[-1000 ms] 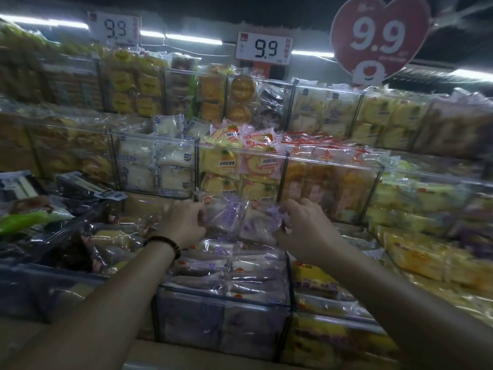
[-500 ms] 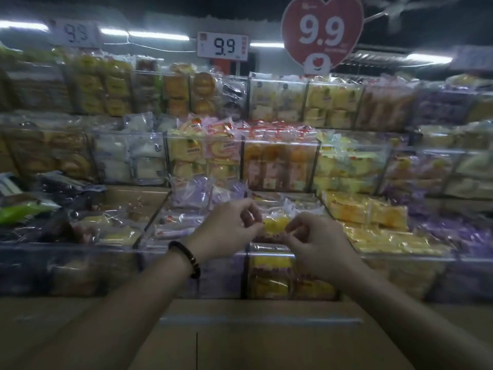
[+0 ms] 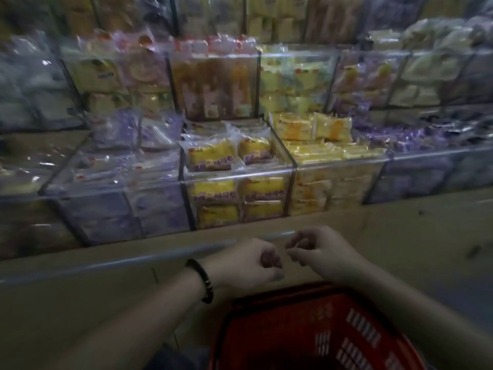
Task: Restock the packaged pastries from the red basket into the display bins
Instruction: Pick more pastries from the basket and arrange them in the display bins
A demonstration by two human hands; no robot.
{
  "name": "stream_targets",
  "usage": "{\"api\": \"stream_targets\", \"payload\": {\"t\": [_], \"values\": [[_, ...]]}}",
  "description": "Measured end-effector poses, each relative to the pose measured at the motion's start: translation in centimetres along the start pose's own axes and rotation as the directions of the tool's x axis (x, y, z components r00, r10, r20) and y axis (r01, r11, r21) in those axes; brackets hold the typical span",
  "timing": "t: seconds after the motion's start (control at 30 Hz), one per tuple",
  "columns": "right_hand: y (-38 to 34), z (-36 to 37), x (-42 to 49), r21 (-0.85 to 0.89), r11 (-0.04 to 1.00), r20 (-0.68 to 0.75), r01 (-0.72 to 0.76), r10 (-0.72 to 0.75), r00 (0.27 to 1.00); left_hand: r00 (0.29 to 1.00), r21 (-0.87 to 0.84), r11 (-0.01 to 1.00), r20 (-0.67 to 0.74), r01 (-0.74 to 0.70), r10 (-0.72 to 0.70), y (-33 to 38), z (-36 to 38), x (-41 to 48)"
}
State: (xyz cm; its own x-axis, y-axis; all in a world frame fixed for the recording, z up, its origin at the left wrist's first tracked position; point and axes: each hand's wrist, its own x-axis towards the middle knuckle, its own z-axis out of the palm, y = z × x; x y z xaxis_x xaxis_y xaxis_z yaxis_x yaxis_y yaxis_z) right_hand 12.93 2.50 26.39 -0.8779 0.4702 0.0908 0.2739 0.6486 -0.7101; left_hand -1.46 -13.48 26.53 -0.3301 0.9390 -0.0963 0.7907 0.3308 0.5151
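Purple-wrapped packs (image 3: pixel 120 129) fill the clear bin (image 3: pixel 114 186) at the left of the near row. Some stand at its far end and others lie flat. Right of it, a second bin (image 3: pixel 234 175) holds yellow pastries (image 3: pixel 210 156) stacked flat, two side by side on top. Nearer, a wooden ledge (image 3: pixel 80 287) runs across below the bins, with a clear strip (image 3: pixel 133 259) along it.

In front of that ledge, the left hand (image 3: pixel 245 263), with a dark bead bracelet (image 3: pixel 204 281) on its wrist, has its fingers curled into the palm, and nothing shows in them. Just beside it and apart from it, the right hand (image 3: pixel 322 252) also curls, forefinger and thumb drawn together, with nothing visible between them. Nearer than both hands, at the bottom edge, sits the red basket (image 3: pixel 306 329), its inside too dark to tell what it holds.

Farther right, a third bin (image 3: pixel 338 164) carries paler yellow packs (image 3: pixel 314 126), some upright at its far end. The last bin holds small purple packets (image 3: pixel 405 140). The far tier of bins is blurred.
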Motion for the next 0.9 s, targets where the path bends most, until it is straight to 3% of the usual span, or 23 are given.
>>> {"api": "stream_targets", "payload": {"t": [0.27, 0.37, 0.5, 0.6, 0.73, 0.8, 0.9], "values": [[12.2, 5.6, 0.5, -0.143, 0.961, 0.189, -0.238, 0.262, 0.946, 0.915, 0.064, 0.997, 0.398, 0.047, -0.069, -3.5, 7.9, 6.4], [16.5, 8.5, 0.4, -0.121, 0.927, 0.174, -0.356, 0.373, 0.911, 0.898, 0.040, 0.997, 0.433, 0.068, -0.079, -4.9, 11.5, 8.0], [21.2, 12.3, 1.2, -0.092, 0.886, 0.204, -0.455, 0.464, 0.862, 0.902, 0.226, 0.973, 0.426, -0.038, -0.063, -6.3, 14.1, 9.5], [22.7, 15.3, 0.8, -0.114, 0.824, 0.286, -0.556, 0.563, 0.775, 0.858, 0.310, 0.949, 0.500, -0.053, -0.116, -7.1, 14.8, 9.8], [25.2, 21.5, 0.0, -0.202, 0.813, 0.419, -0.546, 0.576, 0.702, 0.813, 0.348, 0.936, 0.560, -0.055, -0.160, -8.1, 14.9, 10.1], [26.4, 25.6, -0.8, -0.288, 0.803, 0.503, -0.523, 0.591, 0.630, 0.798, 0.364, 0.930, 0.576, -0.058, -0.175, -8.4, 14.8, 10.3], [23.5, 28.4, -1.7, -0.261, 0.772, 0.550, -0.580, 0.612, 0.568, 0.781, 0.375, 0.925, 0.595, -0.057, -0.193, -9.0, 14.8, 10.5]]}}
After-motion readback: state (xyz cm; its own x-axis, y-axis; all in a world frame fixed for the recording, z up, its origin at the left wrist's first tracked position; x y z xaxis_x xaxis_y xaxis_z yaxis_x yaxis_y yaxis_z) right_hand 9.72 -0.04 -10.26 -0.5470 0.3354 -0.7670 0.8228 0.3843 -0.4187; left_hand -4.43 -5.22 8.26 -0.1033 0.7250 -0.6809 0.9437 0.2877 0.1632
